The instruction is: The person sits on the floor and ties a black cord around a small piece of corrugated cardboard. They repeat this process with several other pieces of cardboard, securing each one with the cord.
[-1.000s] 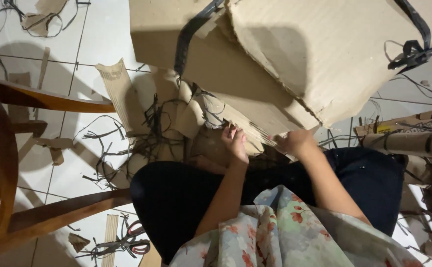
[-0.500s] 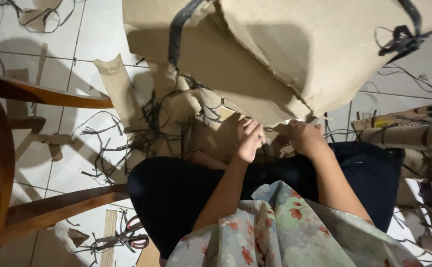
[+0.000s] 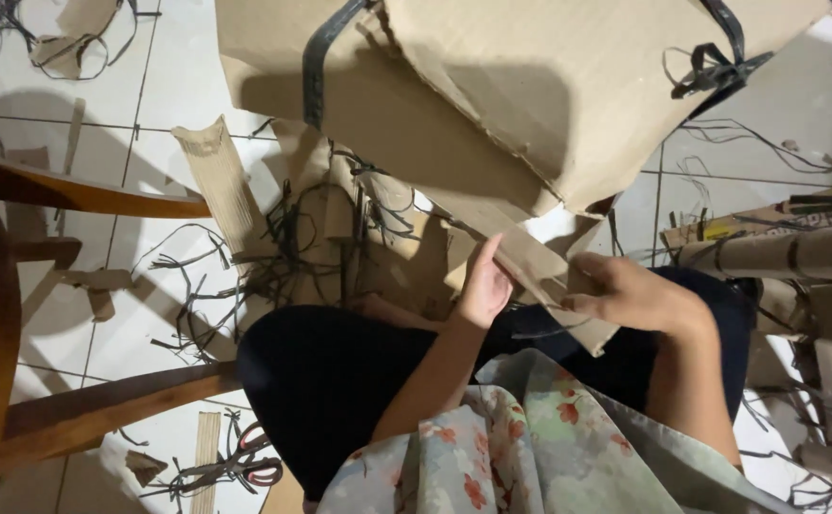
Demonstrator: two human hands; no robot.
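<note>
A long strip of brown cardboard [image 3: 541, 271] lies across my lap, and both hands hold it. My left hand [image 3: 484, 284] grips its near end with the fingers curled around the edge. My right hand [image 3: 636, 295] pinches the strip farther right, thumb on top. Just above them looms a large torn cardboard sheet [image 3: 530, 86] with black plastic straps [image 3: 316, 57] hanging off it. My dark trousers [image 3: 340, 381] and a floral garment [image 3: 530, 447] fill the lower middle.
A wooden chair [image 3: 16, 314] stands at the left. Cardboard scraps [image 3: 214, 181] and black strap offcuts [image 3: 283, 247] litter the white tiled floor. Scissors with red handles [image 3: 244, 462] lie at the bottom left. Rolled cardboard tubes [image 3: 777, 252] are stacked at the right.
The camera came closer to the big cardboard sheet. Both hands shifted right and took hold of the cardboard strip, pulling it down over my lap.
</note>
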